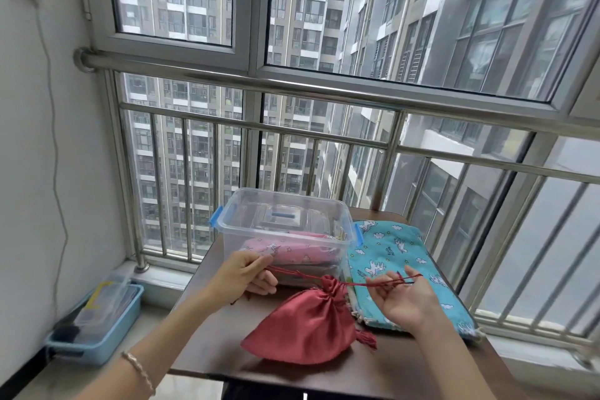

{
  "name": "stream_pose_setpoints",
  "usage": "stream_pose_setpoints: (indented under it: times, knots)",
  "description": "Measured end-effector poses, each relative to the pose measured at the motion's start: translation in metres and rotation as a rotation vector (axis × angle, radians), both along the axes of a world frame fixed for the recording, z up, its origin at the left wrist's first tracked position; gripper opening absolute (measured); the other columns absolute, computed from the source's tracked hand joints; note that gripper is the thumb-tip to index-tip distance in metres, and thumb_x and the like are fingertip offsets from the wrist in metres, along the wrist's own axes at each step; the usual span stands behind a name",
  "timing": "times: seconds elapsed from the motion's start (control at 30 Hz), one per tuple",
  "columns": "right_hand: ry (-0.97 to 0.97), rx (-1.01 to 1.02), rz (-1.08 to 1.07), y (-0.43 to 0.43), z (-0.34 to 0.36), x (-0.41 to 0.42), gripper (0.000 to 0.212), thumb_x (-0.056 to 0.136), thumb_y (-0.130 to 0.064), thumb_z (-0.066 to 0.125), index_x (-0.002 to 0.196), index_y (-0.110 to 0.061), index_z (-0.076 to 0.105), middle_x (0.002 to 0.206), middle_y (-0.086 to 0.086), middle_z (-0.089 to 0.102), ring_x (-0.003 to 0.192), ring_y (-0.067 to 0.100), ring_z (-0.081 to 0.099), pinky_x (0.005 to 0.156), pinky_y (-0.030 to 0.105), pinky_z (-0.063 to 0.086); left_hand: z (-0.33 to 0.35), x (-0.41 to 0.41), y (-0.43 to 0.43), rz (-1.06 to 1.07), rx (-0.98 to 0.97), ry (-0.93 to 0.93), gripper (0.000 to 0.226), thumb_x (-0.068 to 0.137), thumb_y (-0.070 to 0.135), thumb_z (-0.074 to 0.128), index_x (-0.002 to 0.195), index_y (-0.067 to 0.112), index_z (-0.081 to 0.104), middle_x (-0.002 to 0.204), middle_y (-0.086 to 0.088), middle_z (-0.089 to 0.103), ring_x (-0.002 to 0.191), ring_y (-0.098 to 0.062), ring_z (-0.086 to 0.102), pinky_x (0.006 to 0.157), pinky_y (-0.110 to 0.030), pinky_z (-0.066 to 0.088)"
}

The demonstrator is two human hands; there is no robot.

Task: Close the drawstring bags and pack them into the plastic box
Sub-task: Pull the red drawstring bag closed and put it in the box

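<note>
A red satin drawstring bag (pixel 308 325) lies on the dark table (pixel 373 373), its neck gathered tight. My left hand (pixel 242 274) pinches the red cord on the left side. On the other side my right hand (pixel 401 299) pinches the cord too, and the string runs taut between them. Behind the bag stands the clear plastic box (pixel 282 227) with blue latches, open, holding a pink unicorn bag (pixel 289 252) and darker fabric beneath. A teal unicorn bag (pixel 399 263) lies flat to the right of the box.
A steel railing (pixel 324 91) and windows close off the far side right behind the table. On the floor at the left sits a blue tray (pixel 97 325) with items. A white cable (pixel 55 172) hangs down the left wall.
</note>
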State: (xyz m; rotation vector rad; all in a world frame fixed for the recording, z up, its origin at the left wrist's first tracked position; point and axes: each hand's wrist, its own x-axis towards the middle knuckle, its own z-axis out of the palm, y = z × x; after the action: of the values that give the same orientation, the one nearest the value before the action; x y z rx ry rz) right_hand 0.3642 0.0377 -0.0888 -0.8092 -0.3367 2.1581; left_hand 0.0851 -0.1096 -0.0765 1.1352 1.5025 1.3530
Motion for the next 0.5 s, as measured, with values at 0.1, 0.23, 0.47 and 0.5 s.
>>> stream_pose_setpoints:
  times: [0.1,0.23,0.47,0.5]
  knots:
    - [0.015,-0.017,-0.021,0.008,0.000,0.011,0.052,0.095,-0.041,0.038,0.053,-0.010,0.042,0.055,0.005,0.045,0.058,0.022,0.049,0.076,0.048,0.050,-0.002,-0.003,-0.006,0.013,-0.012,0.020,0.036,0.100,0.018,0.046,0.065,0.007,0.045,0.071,-0.013,0.071,0.060,-0.022,0.071,0.051,-0.025,0.056]
    - [-0.008,-0.011,-0.027,0.016,0.000,0.020,0.047,0.097,-0.040,0.036,0.060,-0.012,0.042,0.052,0.005,0.043,0.058,0.020,0.046,0.074,0.049,0.053,-0.004,-0.010,-0.008,0.073,-0.004,-0.005,0.037,0.099,0.019,0.048,0.064,0.005,0.046,0.071,-0.016,0.071,0.058,-0.022,0.070,0.050,-0.025,0.055]
    - [-0.307,0.120,0.114,0.015,0.003,0.019,0.032,0.091,-0.033,0.043,0.077,-0.005,0.049,0.080,0.021,0.057,0.077,0.036,0.059,0.070,0.047,0.057,-0.006,-0.003,-0.004,0.075,0.055,-0.380,0.033,0.097,0.027,0.049,0.083,-0.002,0.056,0.096,-0.027,0.071,0.085,-0.032,0.072,0.067,-0.031,0.060]
    - [-0.371,0.140,0.172,0.014,0.004,0.020,0.033,0.091,-0.033,0.044,0.083,-0.002,0.052,0.083,0.021,0.058,0.075,0.036,0.061,0.061,0.040,0.059,-0.006,0.000,-0.002,0.041,0.064,-0.480,0.036,0.096,0.028,0.048,0.089,-0.006,0.058,0.103,-0.026,0.070,0.090,-0.032,0.072,0.072,-0.032,0.061]
